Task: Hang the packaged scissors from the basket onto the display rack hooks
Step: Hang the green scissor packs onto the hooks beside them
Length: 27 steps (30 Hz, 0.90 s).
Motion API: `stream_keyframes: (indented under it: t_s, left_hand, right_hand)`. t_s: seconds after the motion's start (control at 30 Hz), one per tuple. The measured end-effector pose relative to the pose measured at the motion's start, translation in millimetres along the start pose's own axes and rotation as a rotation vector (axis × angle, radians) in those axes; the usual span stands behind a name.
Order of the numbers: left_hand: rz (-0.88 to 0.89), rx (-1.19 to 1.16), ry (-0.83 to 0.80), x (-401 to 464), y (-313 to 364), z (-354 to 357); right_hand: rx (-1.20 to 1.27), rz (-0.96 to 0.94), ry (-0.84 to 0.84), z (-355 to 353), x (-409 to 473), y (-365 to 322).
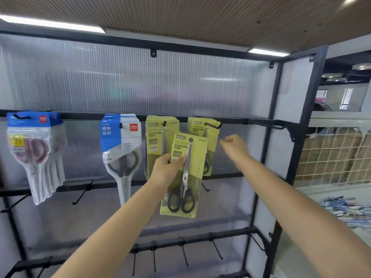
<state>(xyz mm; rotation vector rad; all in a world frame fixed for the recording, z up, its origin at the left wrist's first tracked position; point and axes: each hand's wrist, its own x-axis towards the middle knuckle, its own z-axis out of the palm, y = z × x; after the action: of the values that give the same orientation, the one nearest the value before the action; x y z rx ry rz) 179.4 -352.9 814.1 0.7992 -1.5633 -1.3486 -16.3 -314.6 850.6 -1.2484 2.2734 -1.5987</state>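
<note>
My left hand (166, 167) grips a yellow-green pack of black-handled scissors (185, 177) by its left edge, held upright in front of the rack. Its hang hole sits below the hooks. Behind it, two stacks of the same yellow packs hang from the top rail, one on a hook at left (155, 137) and one on a hook at right (208, 125). My right hand (233, 146) hovers just right of the right stack, fingers loosely curled and holding nothing. The basket is out of sight.
Blue-and-white scissor packs hang further left (120, 141) and at far left (34, 149). A bare hook (267, 125) juts out at the rail's right end. Lower rails carry several bare hooks (182, 253). A wire mesh panel (331, 157) stands to the right.
</note>
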Motion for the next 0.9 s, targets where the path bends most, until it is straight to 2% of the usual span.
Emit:
stream_keyframes:
  t_s: [0.07, 0.13, 0.23, 0.33, 0.5, 0.63, 0.9]
  left_hand:
    - [-0.014, -0.008, -0.026, -2, -3, 7]
    - [-0.025, -0.025, -0.053, -6, -4, 17]
    - [-0.037, -0.05, -0.089, -13, -4, 35]
    - [-0.047, -0.064, -0.136, -20, -4, 50]
    - [-0.049, -0.099, -0.192, -29, -9, 59]
    - [-0.052, -0.039, -0.259, -32, -20, 53]
    - [-0.056, -0.047, -0.181, -25, -23, 46]
  right_hand:
    - [0.086, -0.065, -0.028, -18, -7, -6]
    - [0.157, -0.115, -0.161, -34, -19, -13]
    - [0.003, -0.198, -0.288, -49, -36, -17]
    - [-0.214, -0.291, -0.251, -54, -44, -14]
    - [-0.242, -0.337, -0.229, -67, -54, -17]
    - [-0.295, -0.423, -0.198, -77, -52, -32]
    - [-0.314, -0.483, -0.141, -71, -35, -59]
